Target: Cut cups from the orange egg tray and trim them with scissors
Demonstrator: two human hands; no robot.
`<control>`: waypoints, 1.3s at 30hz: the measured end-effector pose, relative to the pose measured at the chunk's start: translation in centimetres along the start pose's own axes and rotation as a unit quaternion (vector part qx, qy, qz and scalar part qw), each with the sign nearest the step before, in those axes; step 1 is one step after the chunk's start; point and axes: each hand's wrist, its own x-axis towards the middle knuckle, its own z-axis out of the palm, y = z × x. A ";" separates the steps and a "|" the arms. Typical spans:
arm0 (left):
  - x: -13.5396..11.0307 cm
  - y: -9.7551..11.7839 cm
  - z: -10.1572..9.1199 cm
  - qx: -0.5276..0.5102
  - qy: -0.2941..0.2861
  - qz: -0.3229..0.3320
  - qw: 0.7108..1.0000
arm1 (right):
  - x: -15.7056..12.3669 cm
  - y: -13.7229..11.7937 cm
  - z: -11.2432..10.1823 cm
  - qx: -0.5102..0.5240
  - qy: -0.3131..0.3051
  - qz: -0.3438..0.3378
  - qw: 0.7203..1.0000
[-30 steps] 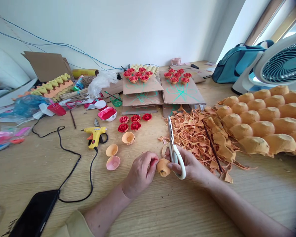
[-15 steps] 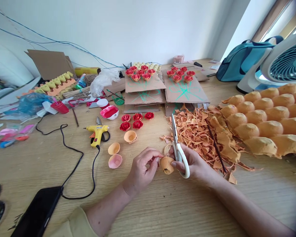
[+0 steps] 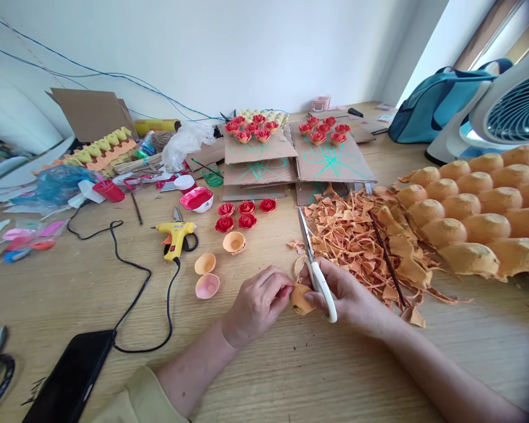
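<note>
My left hand (image 3: 256,305) has its fingers closed on a small orange egg-carton cup (image 3: 300,298), held just above the wooden table. My right hand (image 3: 348,295) grips white-handled scissors (image 3: 316,271) with the blades closed and pointing away from me; its thumb rests against the cup. A heap of orange carton scraps (image 3: 357,235) lies just beyond my right hand. Three loose cut cups (image 3: 207,286) sit left of my left hand.
An orange egg tray (image 3: 471,205) fills the right side. A yellow glue gun (image 3: 175,235) with black cord, a red paint bowl (image 3: 196,200), red paper roses (image 3: 242,214), cardboard sheets with roses (image 3: 330,158), a phone (image 3: 66,382), a fan (image 3: 511,111) and a blue bag (image 3: 427,106) surround the work spot.
The cup has been turned between my hands, and my left fingers have closed in on it. The scissors have tilted slightly to the left. The view has shifted a little.
</note>
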 end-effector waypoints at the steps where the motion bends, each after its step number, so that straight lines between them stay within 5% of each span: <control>1: 0.0 0.0 0.1 -0.004 0.003 -0.006 1.000 | 0.0 0.0 0.0 0.000 -0.001 0.000 1.000; 11: 0.5 0.1 0.2 -0.129 0.037 -0.172 0.976 | 0.2 -0.8 0.1 0.044 -0.012 0.001 0.999; 19: 0.5 0.3 -0.1 -0.169 0.028 -0.083 0.982 | 0.2 -1.0 0.3 0.023 -0.016 0.008 1.000; 30: 0.2 0.2 -0.5 -0.019 0.016 0.039 0.999 | -0.2 -0.5 0.2 -0.012 -0.022 -0.007 1.000; 35: 0.1 0.5 -0.1 -0.008 0.026 0.016 0.999 | -0.3 -0.5 0.3 -0.020 -0.021 -0.014 0.999; 39: 0.3 0.2 0.2 -0.080 0.037 -0.092 0.992 | -0.1 -0.7 0.4 0.010 -0.031 -0.013 0.999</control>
